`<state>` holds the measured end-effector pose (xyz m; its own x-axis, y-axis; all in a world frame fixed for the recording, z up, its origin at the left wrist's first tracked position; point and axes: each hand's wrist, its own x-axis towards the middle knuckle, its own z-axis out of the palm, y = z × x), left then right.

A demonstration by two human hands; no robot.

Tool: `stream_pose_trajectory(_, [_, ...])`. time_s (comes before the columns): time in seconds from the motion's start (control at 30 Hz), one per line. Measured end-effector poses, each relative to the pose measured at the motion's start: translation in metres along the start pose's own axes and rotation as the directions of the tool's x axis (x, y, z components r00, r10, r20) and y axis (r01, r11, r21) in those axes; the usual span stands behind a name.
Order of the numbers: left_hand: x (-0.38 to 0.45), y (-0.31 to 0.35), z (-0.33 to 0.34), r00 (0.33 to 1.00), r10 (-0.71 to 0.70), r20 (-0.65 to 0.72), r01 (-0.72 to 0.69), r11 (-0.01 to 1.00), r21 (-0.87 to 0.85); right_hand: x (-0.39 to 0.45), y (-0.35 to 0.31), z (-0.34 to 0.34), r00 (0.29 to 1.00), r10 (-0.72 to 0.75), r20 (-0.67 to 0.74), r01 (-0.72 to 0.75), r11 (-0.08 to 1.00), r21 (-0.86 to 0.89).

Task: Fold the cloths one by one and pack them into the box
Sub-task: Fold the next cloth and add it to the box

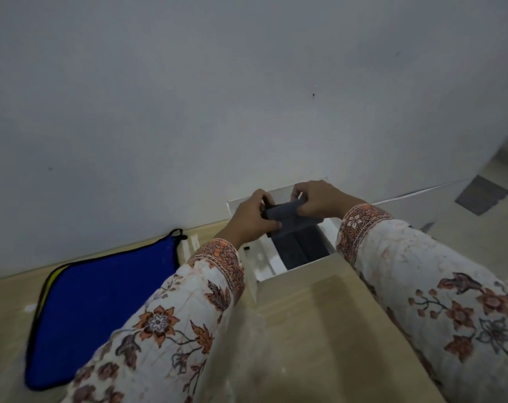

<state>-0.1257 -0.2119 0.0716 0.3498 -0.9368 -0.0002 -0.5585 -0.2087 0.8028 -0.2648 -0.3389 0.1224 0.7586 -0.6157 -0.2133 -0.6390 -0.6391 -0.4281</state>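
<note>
Over the box, both hands' grip pinches grey cloth.

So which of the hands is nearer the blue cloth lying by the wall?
Left. The left hand grips the folded grey cloth over the box, on the side toward the blue cloth. The right hand holds the grey cloth's far end, farther away.

Both arms extended toward frame centre in floral sleeves, left hand curled with knuckles up, right hand just beside it, fingers of both pinched closed on a folded grey cloth
</note>
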Motion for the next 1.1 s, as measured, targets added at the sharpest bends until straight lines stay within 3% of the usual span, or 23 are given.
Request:
stream_pose_trajectory(0.1, [0.014, 0.0, 0.03, 0.995, 0.029, 0.1, -0.039, 0.995, 0.092, 0.005, 0.031, 0.008, 0.999, 0.013, 0.047, -0.008, 0.996, -0.092])
stream_pose_trajectory(0.23, [0.027, -0.008, 0.062, 0.954, -0.087, 0.285, -0.008, 0.948, 0.317, 0.014, 0.06, 0.023, 0.964, 0.1, 0.248, -0.066, 0.988, -0.143])
stream_pose_trajectory(0.37, [0.027, -0.018, 0.086, 0.9, -0.177, 0.398, 0.021, 0.93, 0.366, 0.024, 0.08, 0.041, 0.916, 0.151, 0.371, -0.089, 0.98, -0.179])
stream_pose_trajectory(0.53, [0.029, -0.03, 0.106, 0.862, -0.251, 0.439, 0.019, 0.884, 0.467, 0.034, 0.093, 0.067, 0.907, 0.16, 0.389, -0.072, 0.97, -0.231])
stream_pose_trajectory(0.63, [0.029, -0.03, 0.115, 0.842, -0.281, 0.461, -0.053, 0.806, 0.59, 0.036, 0.102, 0.078, 0.905, 0.176, 0.386, -0.068, 0.958, -0.277])
stream_pose_trajectory(0.77, [0.03, -0.025, 0.119, 0.905, -0.193, 0.379, -0.141, 0.704, 0.696, 0.034, 0.107, 0.083, 0.968, 0.123, 0.217, -0.041, 0.936, -0.35])
stream_pose_trajectory(0.83, [0.033, -0.024, 0.114, 0.928, -0.147, 0.343, -0.103, 0.783, 0.613, 0.035, 0.11, 0.078, 0.978, 0.105, 0.182, -0.038, 0.94, -0.339])
stream_pose_trajectory(0.9, [0.036, -0.023, 0.107, 0.916, -0.136, 0.377, -0.078, 0.862, 0.5, 0.037, 0.114, 0.069, 0.959, 0.163, 0.233, -0.103, 0.963, -0.249])
stream_pose_trajectory(1.0, [0.037, -0.021, 0.103, 0.885, -0.14, 0.445, -0.116, 0.859, 0.499, 0.042, 0.124, 0.064, 0.947, 0.187, 0.26, -0.128, 0.965, -0.23])
stream_pose_trajectory(1.1, [0.035, -0.021, 0.106, 0.9, -0.141, 0.412, -0.116, 0.834, 0.54, 0.042, 0.123, 0.067, 0.957, 0.171, 0.232, -0.115, 0.965, -0.237])
